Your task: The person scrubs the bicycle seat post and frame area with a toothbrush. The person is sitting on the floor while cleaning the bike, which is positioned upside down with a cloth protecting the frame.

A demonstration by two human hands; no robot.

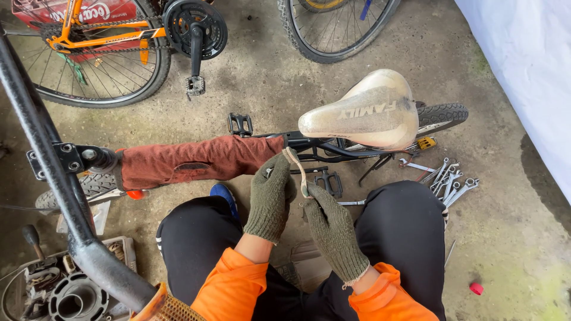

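Holding a thin, pale strip (299, 172) between both gloved hands, the person squats over a small bicycle that lies on the concrete floor (262, 83). The left hand (270, 193) pinches the upper end of the strip, fingers closed narrow around it, just below the rust-red cloth (196, 161) wrapped along the bicycle's frame. The right hand (333, 229) grips the lower end, also closed on it — the strip runs in a slight curve from one glove to the other, in front of the saddle (366, 113).

By its bend, the strip looks soft and light, more like rubber or worn tape than anything stiff; it would likely flop if let go at one end and stretch a little under pull. It seems dirty rather than slick, and the knitted gloves should give good purchase. Taking it near each end, as now, keeps it taut; what it is made of I cannot tell for sure.

Near the right knee a fan of wrenches (447, 178) lies on the floor, and a small red cap (476, 289) sits toward the lower right corner. An orange bicycle (101, 35) stands at the upper left — a black pedal (239, 124) lies just beyond the cloth.
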